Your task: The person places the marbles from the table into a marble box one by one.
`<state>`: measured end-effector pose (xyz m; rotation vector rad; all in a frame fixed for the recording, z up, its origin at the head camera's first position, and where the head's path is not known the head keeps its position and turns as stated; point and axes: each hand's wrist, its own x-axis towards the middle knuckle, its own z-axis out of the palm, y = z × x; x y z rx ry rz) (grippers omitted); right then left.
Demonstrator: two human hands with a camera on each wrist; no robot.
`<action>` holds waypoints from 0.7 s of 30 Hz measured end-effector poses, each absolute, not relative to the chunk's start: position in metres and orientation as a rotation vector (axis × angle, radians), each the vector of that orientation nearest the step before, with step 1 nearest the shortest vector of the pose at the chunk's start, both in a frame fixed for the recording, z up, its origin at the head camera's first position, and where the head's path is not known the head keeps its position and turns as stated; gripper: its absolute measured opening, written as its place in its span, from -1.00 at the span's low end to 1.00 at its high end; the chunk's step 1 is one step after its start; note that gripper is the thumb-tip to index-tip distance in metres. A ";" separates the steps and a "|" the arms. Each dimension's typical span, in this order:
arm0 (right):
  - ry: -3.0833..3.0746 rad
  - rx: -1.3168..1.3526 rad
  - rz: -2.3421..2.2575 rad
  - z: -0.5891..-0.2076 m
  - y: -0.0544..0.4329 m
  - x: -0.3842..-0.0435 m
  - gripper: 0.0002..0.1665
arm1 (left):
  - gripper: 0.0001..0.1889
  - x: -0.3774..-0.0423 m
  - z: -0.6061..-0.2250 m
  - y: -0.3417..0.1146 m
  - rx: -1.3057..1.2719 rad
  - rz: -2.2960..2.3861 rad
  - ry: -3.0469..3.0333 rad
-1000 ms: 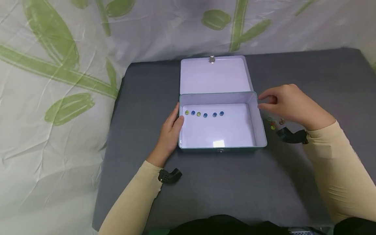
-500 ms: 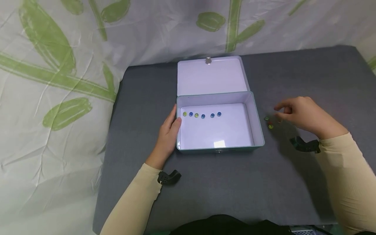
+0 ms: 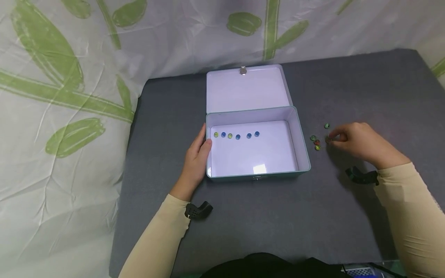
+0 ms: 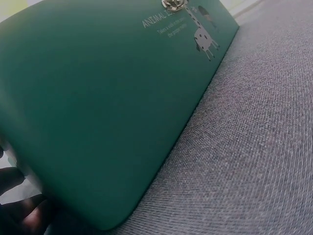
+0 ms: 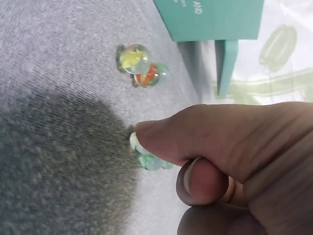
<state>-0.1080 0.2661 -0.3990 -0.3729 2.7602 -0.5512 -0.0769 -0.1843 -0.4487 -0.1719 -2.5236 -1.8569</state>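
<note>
A green metal box (image 3: 264, 152), white inside, stands with its hinged lid (image 3: 247, 90) folded back. My left hand (image 3: 195, 162) holds the box's left side, thumb over the rim. In the left wrist view the box's dark green front (image 4: 107, 107) fills much of the picture. Inside lies a row of yellow-green and blue glass marbles (image 3: 238, 136). To the right of the box, my right hand (image 3: 361, 143) pinches a whitish marble (image 5: 135, 142) at the cloth between thumb and finger; the fingertip behind it is hidden.
Left of the right hand sit a green marble (image 3: 313, 138), a red one (image 3: 316, 142) and a yellow one (image 3: 317, 148). Farther back lies another green marble (image 3: 326, 126). Grey cloth (image 3: 264, 220) covers the table; a white leaf-patterned sheet (image 3: 180, 34) hangs behind.
My right hand has moved right, away from the box's edge, and down to a marble on the cloth. The left hand keeps its hold on the box.
</note>
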 end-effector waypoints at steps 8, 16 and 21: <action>2.723 -0.376 -0.556 -0.400 0.261 -0.108 -0.77 | -0.37 -0.076 -0.448 -0.185 -0.159 -1.909 -2.500; 2.743 -0.401 -0.549 -0.394 0.255 -0.109 -0.77 | -0.37 -0.076 -0.448 -0.185 -0.176 -1.896 -2.501; 2.769 -0.449 -0.540 -0.384 0.249 -0.114 -0.80 | -0.37 -0.077 -0.448 -0.185 -0.178 -1.882 -2.504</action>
